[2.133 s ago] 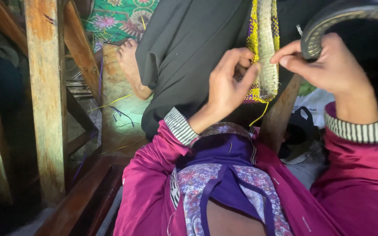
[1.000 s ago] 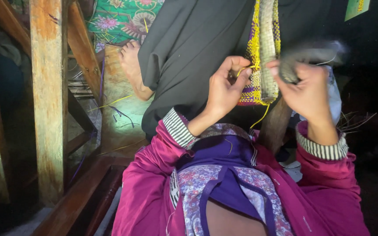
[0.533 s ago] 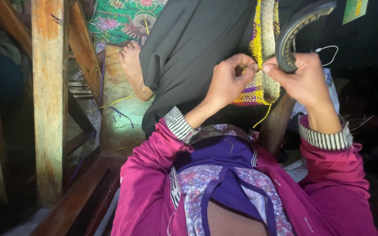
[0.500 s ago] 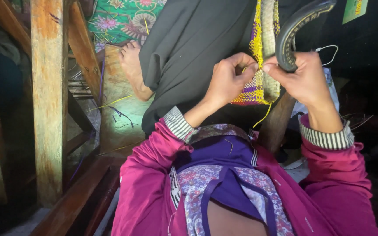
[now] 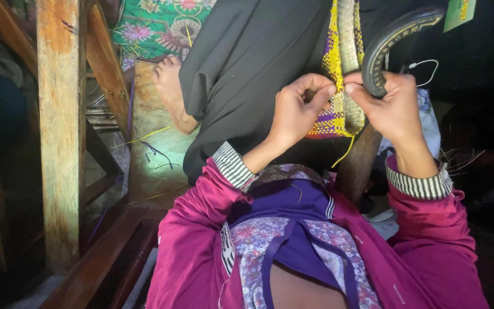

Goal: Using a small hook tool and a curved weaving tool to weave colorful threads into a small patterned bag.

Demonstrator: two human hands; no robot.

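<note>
A yellow and purple woven basket piece (image 5: 333,111) with a pale braided edge strip hangs in front of me. My left hand (image 5: 295,111) pinches its weave from the left, fingers closed on it. My right hand (image 5: 393,106) grips a dark curved handle strip (image 5: 387,43) that arcs up to the right, its thumb pressed against the basket's edge. Both thumbs almost meet at the pale strip. A loose yellow strand (image 5: 345,153) dangles below the weave. Magenta sleeves with striped cuffs cover both my arms.
Another person in a black garment (image 5: 247,74) sits close ahead, a bare foot (image 5: 172,91) resting on a wooden board. Upright wooden posts (image 5: 58,126) stand at the left. A dark wooden post (image 5: 358,166) rises under the basket. Green flowered cloth (image 5: 161,28) lies behind.
My right hand came in from the right with the dark handle strip and now presses against the basket's edge beside my left hand. The left hand stayed on the weave.
</note>
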